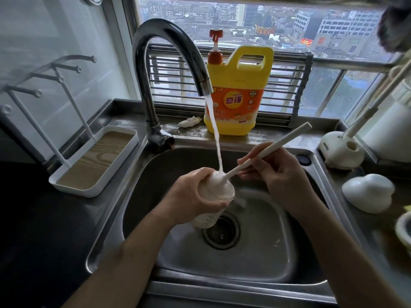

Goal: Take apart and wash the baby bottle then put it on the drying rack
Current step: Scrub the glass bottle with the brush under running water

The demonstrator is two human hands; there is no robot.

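White plastic makes up the drying rack [97,158], which stands on the counter left of the sink [255,252], its thin pegs slanting up over a wood-grain tray. At the sink's back-left corner rises a dark curved tap [160,63]. Its spout arches over the basin and sends a thin stream of water [216,134] down onto the mouth of the baby bottle [222,192]. The bottle is held over the middle of the sink, just above the drain [221,230]. It is tilted, with the open mouth up and away and the base, marked with graduations, toward the person, and it looks full of white foam. The left hand [193,196] grips the bottle from the left, fingers and thumb wrapped round its body. On the ledge behind the sink lies a small whitish lump [189,122], and just beside it stands a yellow detergent jug [239,90] with a red pump. The bottle brush [273,146] has its head at the bottle's mouth, under the stream, and its long pale handle slants up to the right past the sink's back rim. The right hand [284,176], over the right half of the sink, pinches that handle partway along between thumb and fingertips. On the counter right of the sink sits a white brush holder [340,152] with another long handle standing in it. Nearer the person is a rounded white dome [369,192].
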